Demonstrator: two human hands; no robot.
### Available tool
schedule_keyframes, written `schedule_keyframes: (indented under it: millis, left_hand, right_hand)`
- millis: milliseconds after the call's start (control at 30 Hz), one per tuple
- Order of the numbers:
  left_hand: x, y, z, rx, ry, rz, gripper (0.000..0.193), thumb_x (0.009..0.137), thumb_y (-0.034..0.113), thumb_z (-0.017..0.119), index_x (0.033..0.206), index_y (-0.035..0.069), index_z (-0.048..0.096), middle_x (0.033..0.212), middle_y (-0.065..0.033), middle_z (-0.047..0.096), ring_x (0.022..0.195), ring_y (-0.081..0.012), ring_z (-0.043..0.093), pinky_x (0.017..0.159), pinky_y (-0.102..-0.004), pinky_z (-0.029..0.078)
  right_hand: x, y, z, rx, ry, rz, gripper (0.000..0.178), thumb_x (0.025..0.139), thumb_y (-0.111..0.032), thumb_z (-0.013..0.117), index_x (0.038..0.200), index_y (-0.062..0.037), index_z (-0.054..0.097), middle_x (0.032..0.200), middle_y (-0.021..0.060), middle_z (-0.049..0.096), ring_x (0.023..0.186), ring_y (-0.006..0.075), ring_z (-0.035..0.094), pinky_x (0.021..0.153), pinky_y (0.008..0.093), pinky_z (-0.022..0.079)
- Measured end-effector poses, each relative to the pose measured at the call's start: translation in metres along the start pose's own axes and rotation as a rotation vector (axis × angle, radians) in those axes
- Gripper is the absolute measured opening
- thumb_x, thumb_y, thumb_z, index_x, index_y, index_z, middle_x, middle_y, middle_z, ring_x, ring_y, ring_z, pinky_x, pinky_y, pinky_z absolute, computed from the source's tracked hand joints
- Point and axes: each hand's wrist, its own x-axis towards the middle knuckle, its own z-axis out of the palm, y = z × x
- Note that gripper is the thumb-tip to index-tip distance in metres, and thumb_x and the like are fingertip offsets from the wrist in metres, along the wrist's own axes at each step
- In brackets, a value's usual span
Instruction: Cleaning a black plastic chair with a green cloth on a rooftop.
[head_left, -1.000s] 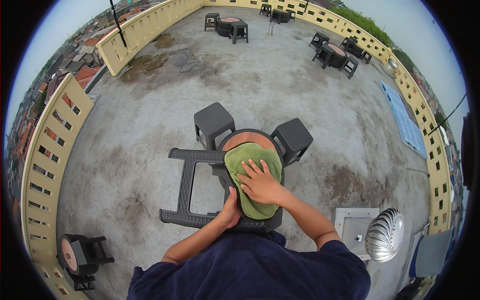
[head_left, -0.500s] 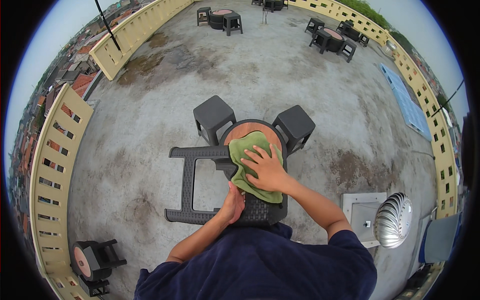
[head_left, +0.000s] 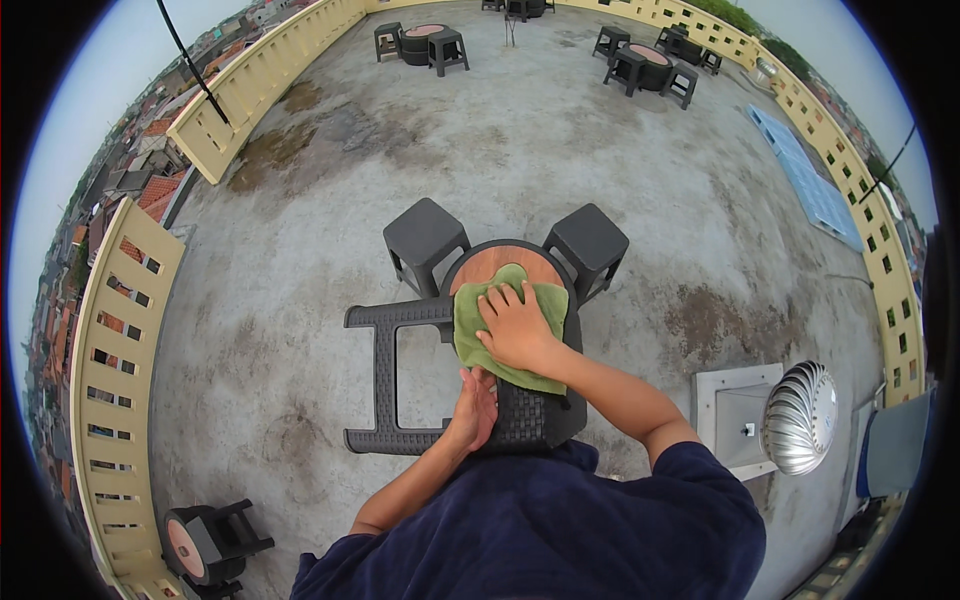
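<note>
A dark grey plastic stool (head_left: 525,420) with a woven pattern lies on its side in front of me, its legs pointing left. Over its upturned surface is draped a green cloth (head_left: 468,325). My right hand (head_left: 522,332) lies on the cloth with its fingers spread, pressing it down. Against the stool just below the cloth's near left corner, my left hand (head_left: 477,408) grips the edge; some of its fingertips are hidden. Behind the cloth shows the round table (head_left: 495,262), with a reddish-brown wood-look top and a dark rim.
Two grey stools stand beyond the table, one to the left (head_left: 425,232) and one to the right (head_left: 588,238). A metal turbine vent (head_left: 800,418) rises at right. A small table with stool (head_left: 190,545) sits lower left. Yellow parapets (head_left: 115,390) border the concrete roof.
My right hand has slid slightly left and nearer to me on the cloth, its fingers less widely spread. My left hand stays at the stool's edge. The whole view has shifted a little.
</note>
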Motion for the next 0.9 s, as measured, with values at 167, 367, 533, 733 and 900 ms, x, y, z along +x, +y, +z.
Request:
schedule_keyframes:
  millis: [167,367,533,733,900]
  left_hand:
    - [-0.004,0.002,0.004,0.004,-0.020,-0.025,0.103,0.086,0.082,0.032,0.150,0.002,0.019,0.150,-0.0159,0.033,0.134,-0.0284,0.036,0.113,-0.0425,0.027]
    - [0.001,0.005,-0.002,-0.013,-0.034,-0.075,0.101,0.086,0.080,0.034,0.149,0.002,0.020,0.148,-0.0146,0.033,0.135,-0.0275,0.034,0.112,-0.0411,0.028]
    - [0.004,0.002,-0.003,-0.034,-0.014,-0.045,0.100,0.087,0.080,0.033,0.146,0.000,0.024,0.147,-0.0148,0.035,0.135,-0.0272,0.033,0.112,-0.0397,0.028]
    - [0.012,0.001,0.002,-0.039,-0.010,-0.062,0.099,0.087,0.081,0.032,0.143,-0.001,0.028,0.146,-0.0161,0.036,0.130,-0.0265,0.039,0.111,-0.0392,0.029]
    - [0.019,0.004,-0.013,-0.194,0.021,-0.090,0.116,0.077,0.092,0.024,0.146,-0.002,0.027,0.146,-0.0181,0.039,0.132,-0.0291,0.041,0.112,-0.0400,0.031]
  right_hand:
    - [0.036,0.042,-0.023,0.446,-0.652,0.285,0.059,0.093,-0.052,0.046,0.108,0.0001,0.070,0.097,0.0232,0.069,0.093,0.0385,0.066,0.085,0.0442,0.050]
    - [0.041,0.036,-0.005,0.408,-0.787,0.271,0.054,0.094,-0.047,0.048,0.108,0.0001,0.069,0.101,0.0236,0.069,0.098,0.0382,0.066,0.084,0.0455,0.051]
    - [0.001,0.006,-0.009,0.111,-0.025,-0.142,0.051,0.087,-0.046,0.059,0.120,-0.0077,0.064,0.114,0.0131,0.067,0.108,0.0346,0.063,0.086,0.0457,0.051]
    - [0.046,0.036,-0.017,0.382,-0.805,0.327,0.062,0.084,-0.054,0.061,0.125,-0.0072,0.062,0.125,0.0155,0.062,0.117,0.0317,0.059,0.094,0.0460,0.046]
    - [-0.021,-0.017,-0.009,0.183,-0.115,0.076,0.042,0.093,-0.039,0.055,0.119,-0.0089,0.067,0.133,0.0126,0.057,0.129,0.0272,0.047,0.113,0.0528,0.023]
